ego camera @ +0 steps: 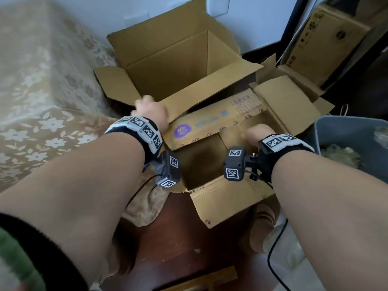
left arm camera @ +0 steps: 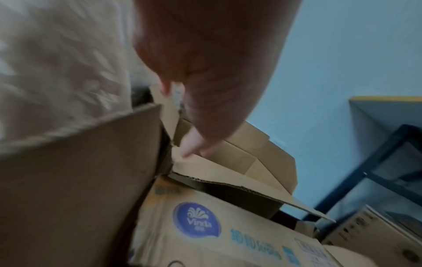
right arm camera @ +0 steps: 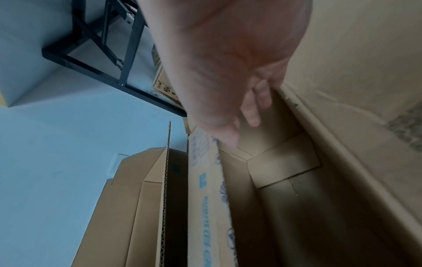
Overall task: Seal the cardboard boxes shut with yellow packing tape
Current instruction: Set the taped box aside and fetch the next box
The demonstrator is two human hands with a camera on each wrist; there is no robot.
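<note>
Two cardboard boxes stand open. The large plain box is at the back with its flaps spread out. In front of it is the printed box, which has a purple logo. My left hand is blurred at the left end of the plain box's front flap, thumb tip touching the cardboard. My right hand reaches into the printed box at its right end, fingers loose, thumb against the printed flap's edge. I see no yellow tape in any view.
A floral-covered piece of furniture crowds the left side. At the right is a grey bin with pale stuffing in it. Another carton leans by a black metal frame at the back right. Dark wood lies below my arms.
</note>
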